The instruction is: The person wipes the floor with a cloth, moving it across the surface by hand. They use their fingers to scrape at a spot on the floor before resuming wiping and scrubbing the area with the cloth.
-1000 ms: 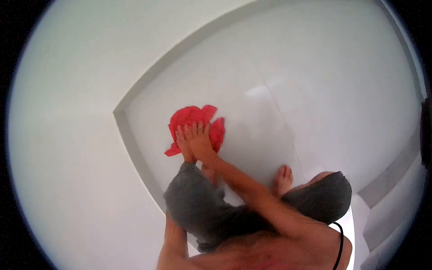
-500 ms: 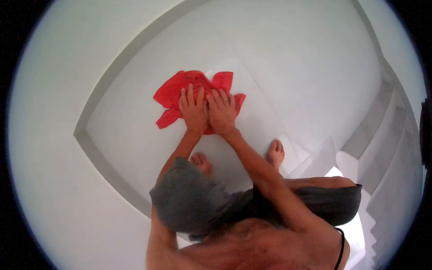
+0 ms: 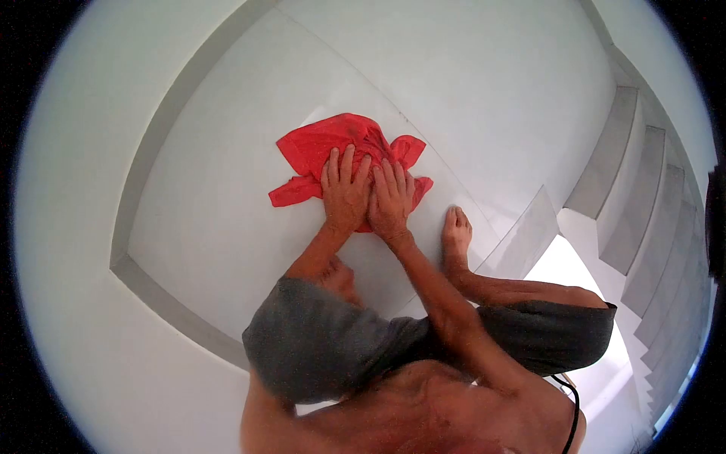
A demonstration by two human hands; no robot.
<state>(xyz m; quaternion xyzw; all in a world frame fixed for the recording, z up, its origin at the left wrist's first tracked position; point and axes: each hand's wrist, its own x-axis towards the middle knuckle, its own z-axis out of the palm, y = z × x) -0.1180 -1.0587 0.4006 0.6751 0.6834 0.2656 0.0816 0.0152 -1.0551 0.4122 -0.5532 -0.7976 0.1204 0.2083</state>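
A crumpled red cloth (image 3: pixel 314 147), with sleeve-like ends sticking out at its sides, lies on the pale floor (image 3: pixel 219 197). My left hand (image 3: pixel 346 193) lies flat on its middle, fingers stretched out and pointing away from me. Close beside it, my right hand (image 3: pixel 391 198) also presses flat on the cloth with its fingers extended. Both hands are open on top of it, not gripping. The part of the cloth under my palms is hidden.
Grey stair steps (image 3: pixel 605 159) run down the right side, near a clear panel edge (image 3: pixel 522 234). A grey skirting (image 3: pixel 151 144) borders the floor on the left. My bare right foot (image 3: pixel 457 234) stands right of the cloth; my left is partly hidden behind my forearm.
The camera view has turned somewhat. Both hands and the cloth have shifted right together, closer to the floor seam, and the cloth's right-hand folds have changed shape. My hands stay flat on it.
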